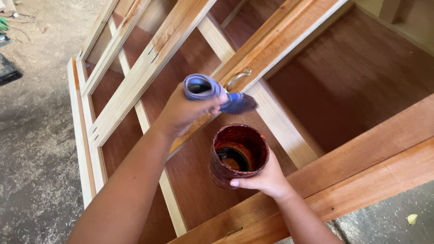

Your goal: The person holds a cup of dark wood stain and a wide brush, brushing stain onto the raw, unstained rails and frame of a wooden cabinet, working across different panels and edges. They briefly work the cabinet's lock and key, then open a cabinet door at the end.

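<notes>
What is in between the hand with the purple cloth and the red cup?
In the head view, nothing solid: the wad of purple cloth sits above the stain-crusted red cup, and only the brown wooden cabinet panel shows behind the gap.

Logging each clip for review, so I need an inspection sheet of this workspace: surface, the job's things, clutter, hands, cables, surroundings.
Surface: wooden cabinet frame lying on its back, reddish panels inside, pale rails, a metal door handle.
Job's things: stain-crusted can, dark liquid low inside; folded bluish cloth pad with a dark tip.
Clutter: a small pale yellowish scrap on the floor at lower right.
Hands: left hand grips the cloth pad above the can; right hand holds the can from its side.
Cables: a thin cord on the floor, top left.
Surroundings: dusty concrete floor; a dark object at the left edge.
</notes>
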Motion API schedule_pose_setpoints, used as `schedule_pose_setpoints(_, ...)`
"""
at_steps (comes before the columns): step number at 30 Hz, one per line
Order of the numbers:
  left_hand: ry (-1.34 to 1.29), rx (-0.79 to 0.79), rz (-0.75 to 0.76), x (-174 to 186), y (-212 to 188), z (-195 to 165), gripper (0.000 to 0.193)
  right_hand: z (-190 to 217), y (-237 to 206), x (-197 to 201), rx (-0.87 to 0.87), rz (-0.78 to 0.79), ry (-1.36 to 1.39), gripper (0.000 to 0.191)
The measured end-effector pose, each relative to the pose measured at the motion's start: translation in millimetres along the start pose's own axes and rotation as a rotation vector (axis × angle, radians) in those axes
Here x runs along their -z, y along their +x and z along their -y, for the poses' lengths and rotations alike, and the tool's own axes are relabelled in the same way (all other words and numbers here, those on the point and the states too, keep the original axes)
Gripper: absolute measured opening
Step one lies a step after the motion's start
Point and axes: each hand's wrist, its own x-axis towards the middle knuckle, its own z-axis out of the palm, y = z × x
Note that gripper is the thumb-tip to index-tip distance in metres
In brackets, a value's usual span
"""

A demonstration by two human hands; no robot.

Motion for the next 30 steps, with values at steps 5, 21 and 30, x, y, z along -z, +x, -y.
schedule_pose_setpoints(5,-0.102,-0.081,-0.112,-17.9,1.7,-9.8,0.016,-1.1,-5.0,5.8,0.023,-0.071,-0.062,0.105)
schedule_pose_setpoints(21,0.359,-0.415,0.129,-28.4,-68.1,-56.9,0.033,0.3,-1.4,9.6,0.064,-0.182,-0.054,0.102)
schedule_pose_setpoints(30,0.644,-0.486,0.066,-57.4,-107.6,-17.2,0.056,1.9,-1.7,15.3,0.062,-0.219,-0.043,0.095)
